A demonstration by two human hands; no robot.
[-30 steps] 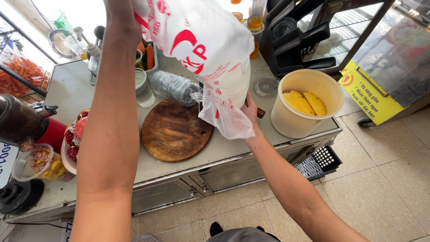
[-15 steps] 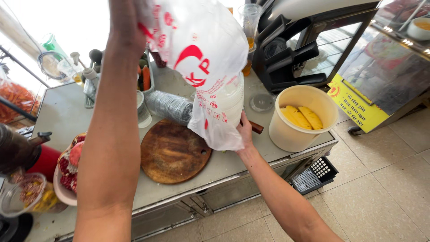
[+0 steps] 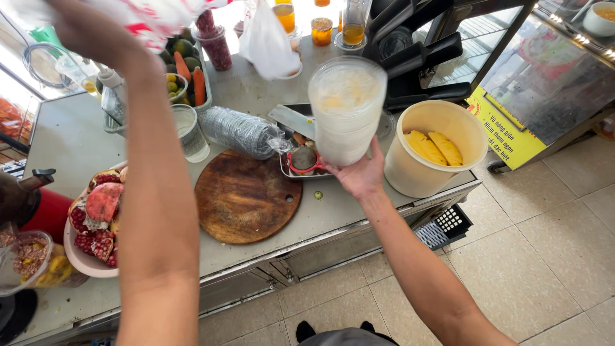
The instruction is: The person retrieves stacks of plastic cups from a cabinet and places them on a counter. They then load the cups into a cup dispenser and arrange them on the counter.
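Head camera looks down at a grey desk (image 3: pixel 70 144) with a round wooden board (image 3: pixel 246 195) in the middle. Up and to the right of the board, the right hand (image 3: pixel 362 176) holds a stack of clear plastic cups (image 3: pixel 346 109) from below, with its fingers closed around the bottom of the stack. The cups are lifted above the desk, over a metal tray (image 3: pixel 301 138). The left hand (image 3: pixel 90 25) is raised high, far up and left of the board, and it grips a white and red plastic bag (image 3: pixel 150 19); the fingers are blurry, so I cannot tell just how they close. Right of the board, past the cups, stands a cream bucket (image 3: pixel 416 173) with yellow fruit (image 3: pixel 435 147) inside. Left of the board sits a pink bowl of cut pomegranates (image 3: pixel 96 218). Just above the board lies a wrapped roll of cups (image 3: pixel 243 131).
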